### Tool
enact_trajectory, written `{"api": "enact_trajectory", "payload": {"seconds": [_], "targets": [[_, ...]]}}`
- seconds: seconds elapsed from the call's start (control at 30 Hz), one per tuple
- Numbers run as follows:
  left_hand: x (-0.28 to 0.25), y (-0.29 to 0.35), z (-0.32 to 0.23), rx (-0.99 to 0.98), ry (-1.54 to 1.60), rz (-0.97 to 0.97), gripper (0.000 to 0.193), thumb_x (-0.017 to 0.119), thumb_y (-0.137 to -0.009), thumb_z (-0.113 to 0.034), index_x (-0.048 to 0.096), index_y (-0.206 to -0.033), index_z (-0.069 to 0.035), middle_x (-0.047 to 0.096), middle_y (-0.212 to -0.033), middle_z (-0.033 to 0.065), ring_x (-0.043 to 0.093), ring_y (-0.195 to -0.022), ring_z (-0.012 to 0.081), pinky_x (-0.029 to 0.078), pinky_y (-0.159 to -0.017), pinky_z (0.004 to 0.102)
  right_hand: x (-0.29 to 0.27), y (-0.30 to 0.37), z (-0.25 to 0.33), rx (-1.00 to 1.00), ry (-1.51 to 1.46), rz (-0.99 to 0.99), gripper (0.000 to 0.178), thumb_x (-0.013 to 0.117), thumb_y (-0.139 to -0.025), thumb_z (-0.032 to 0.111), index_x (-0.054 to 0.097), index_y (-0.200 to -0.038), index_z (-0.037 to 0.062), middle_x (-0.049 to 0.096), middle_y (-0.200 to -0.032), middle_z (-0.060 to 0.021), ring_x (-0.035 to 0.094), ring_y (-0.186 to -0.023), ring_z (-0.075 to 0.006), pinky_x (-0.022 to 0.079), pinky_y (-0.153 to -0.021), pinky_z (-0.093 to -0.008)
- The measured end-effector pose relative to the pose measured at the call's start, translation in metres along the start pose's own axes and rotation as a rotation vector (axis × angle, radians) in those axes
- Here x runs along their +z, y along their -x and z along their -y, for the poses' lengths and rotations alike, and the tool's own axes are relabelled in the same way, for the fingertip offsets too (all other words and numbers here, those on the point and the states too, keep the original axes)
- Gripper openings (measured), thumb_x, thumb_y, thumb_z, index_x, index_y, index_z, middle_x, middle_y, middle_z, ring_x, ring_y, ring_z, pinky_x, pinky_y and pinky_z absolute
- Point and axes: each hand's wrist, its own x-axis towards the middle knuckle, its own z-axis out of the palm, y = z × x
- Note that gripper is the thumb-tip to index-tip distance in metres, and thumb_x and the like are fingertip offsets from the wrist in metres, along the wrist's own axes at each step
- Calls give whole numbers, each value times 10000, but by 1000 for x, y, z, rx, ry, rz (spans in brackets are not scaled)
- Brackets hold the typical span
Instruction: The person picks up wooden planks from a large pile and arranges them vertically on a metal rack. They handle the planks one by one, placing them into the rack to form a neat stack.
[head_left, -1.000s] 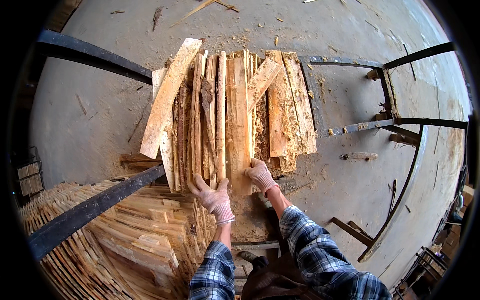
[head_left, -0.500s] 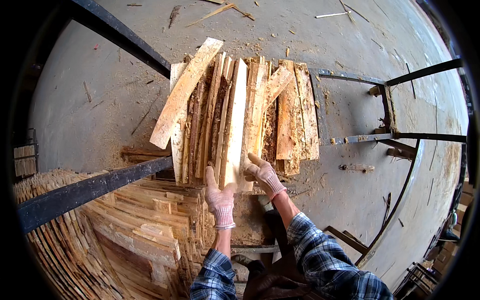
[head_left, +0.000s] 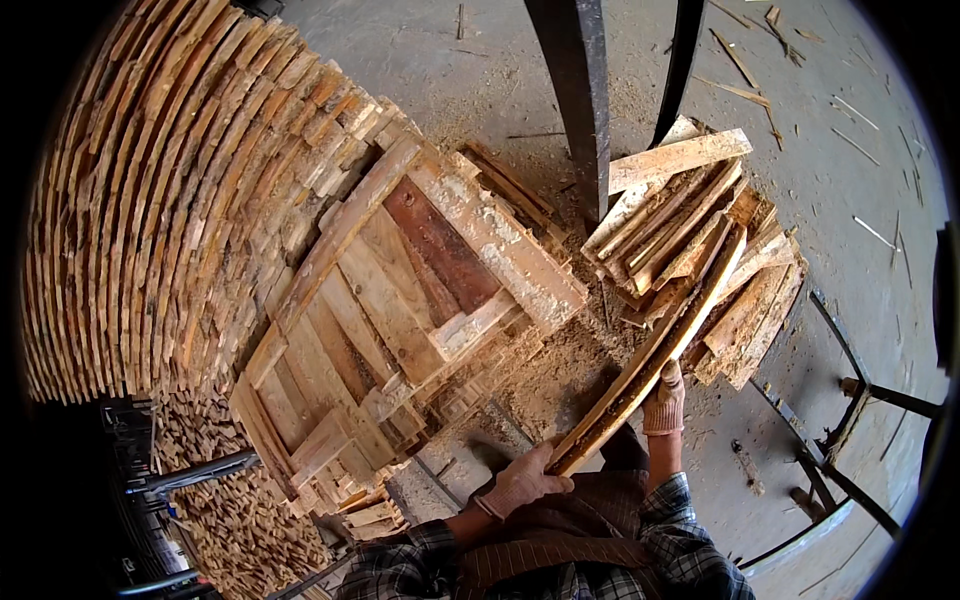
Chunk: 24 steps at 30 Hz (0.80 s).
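A long, rough-edged wooden board [head_left: 640,372], perhaps two boards lying together, slants across in front of me. My left hand [head_left: 525,480], in a pale work glove, closes around its near end by my apron. Further along its right side, my gloved right hand [head_left: 664,400] grips it, with some fingers hidden beneath. The far end lies over a loose pile of boards [head_left: 690,205] at the right; whether it touches them I cannot tell.
At left rises a large stack of boards [head_left: 190,200], beside a lower crosswise stack [head_left: 385,290]. Dark metal posts [head_left: 580,90] stand by the loose pile. A metal frame [head_left: 850,410] is at right. Sawdust and splinters litter the grey floor [head_left: 480,60].
My view has turned left, bringing the large stacks into full sight. Both hands have closed on a board and drawn it toward me from the loose pile.
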Motion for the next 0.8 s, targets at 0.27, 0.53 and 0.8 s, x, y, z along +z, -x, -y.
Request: {"api": "enact_trajectory", "payload": {"seconds": [0.27,0.53,0.8], "targets": [[-85,39,-30,273,759,-240,577,798,-754,-47,513,-1254,-8,633,-1059,99,632,-903,162,554,-748,299,223,70,-65,-178,542,778,825,780,-757,240,365,-1423,-13,583,-1228,-170,616,-1015,-201,540,-881,-374],[-157,176,-65,25,1200,-838,393,667,-824,7,506,-1182,8,634,-1021,161,664,-905,263,612,-790,352,354,127,-162,-317,1519,1362,967,870,-624,330,409,-1454,147,562,-1191,-219,583,-1085,-367,466,-999,-449],[-183,271,26,145,1241,-1290,361,668,-795,61,527,-1127,35,638,-894,142,677,-701,289,623,-596,404,311,24,-138,-817,2352,1623,612,663,-809,80,533,-1349,337,514,-1343,-96,560,-1138,-282,506,-943,-404]]}}
